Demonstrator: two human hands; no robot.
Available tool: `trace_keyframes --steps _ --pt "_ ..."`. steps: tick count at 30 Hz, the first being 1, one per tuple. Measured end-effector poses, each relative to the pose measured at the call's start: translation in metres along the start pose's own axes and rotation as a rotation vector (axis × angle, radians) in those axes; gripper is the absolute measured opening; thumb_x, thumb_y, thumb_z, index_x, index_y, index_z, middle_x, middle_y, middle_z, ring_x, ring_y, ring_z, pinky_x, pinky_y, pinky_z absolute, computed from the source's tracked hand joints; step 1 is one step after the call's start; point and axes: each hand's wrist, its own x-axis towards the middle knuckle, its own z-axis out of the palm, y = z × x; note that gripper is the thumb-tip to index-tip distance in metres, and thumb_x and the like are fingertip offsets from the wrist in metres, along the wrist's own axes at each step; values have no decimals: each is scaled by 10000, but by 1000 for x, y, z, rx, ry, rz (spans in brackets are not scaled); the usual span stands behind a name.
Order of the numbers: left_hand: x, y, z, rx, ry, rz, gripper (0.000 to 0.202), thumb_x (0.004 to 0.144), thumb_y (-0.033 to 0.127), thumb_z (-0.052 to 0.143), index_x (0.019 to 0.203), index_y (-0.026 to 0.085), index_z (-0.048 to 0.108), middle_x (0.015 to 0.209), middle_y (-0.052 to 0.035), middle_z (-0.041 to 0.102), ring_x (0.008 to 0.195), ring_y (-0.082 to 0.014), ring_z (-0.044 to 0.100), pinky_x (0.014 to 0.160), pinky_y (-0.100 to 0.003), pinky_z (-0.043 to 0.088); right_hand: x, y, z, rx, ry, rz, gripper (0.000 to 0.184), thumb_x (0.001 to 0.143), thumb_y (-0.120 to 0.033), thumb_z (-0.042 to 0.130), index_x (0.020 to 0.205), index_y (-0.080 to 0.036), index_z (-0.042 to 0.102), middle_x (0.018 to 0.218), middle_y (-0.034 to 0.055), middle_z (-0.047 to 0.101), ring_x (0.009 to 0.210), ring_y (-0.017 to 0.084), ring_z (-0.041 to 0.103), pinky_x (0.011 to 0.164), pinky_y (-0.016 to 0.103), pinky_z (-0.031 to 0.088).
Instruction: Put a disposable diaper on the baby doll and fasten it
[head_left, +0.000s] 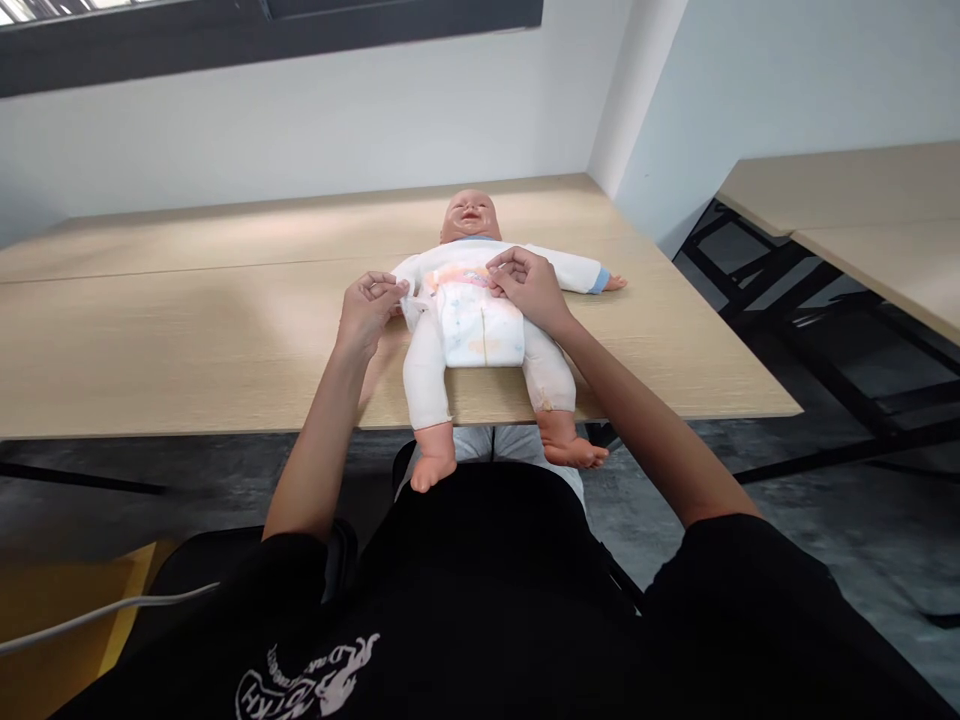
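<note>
A baby doll [471,214] lies on its back on the wooden table, head away from me and feet over the near edge. It wears a white top with blue cuffs, and a white diaper [484,325] covers its front between the legs. At the doll's hip on the left, my left hand [369,312] pinches a thin white side tab of the diaper, pulled outward. My right hand [526,284] is closed at the diaper's upper edge on the right, fingertips together on the waistband over the belly. Part of the doll's arm on the left is hidden behind my left hand.
The light wooden table [187,340] reaches back to a white wall [360,130]. Further right stands another table [862,190] on black metal legs. A yellow box-like object [67,620] and a white cable [127,604] are at the lower left.
</note>
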Motion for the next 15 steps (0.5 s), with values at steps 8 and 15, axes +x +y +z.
trace_keyframes --steps 8,15 --pt "-7 6 31 353 44 495 209 864 209 708 802 178 511 824 9 580 767 -93 571 683 -242 453 3 4 0 -19 10 8 10 885 -190 633 881 -182 637 762 8 696 652 124 667 652 247 535" --pt "-12 16 47 591 -216 587 114 834 107 655 776 170 579 815 -5 622 751 -112 546 717 -277 436 -1 -6 -2 -234 -64 -125 152 827 -319 719 864 -172 730 745 1 693 654 123 580 636 249 430"
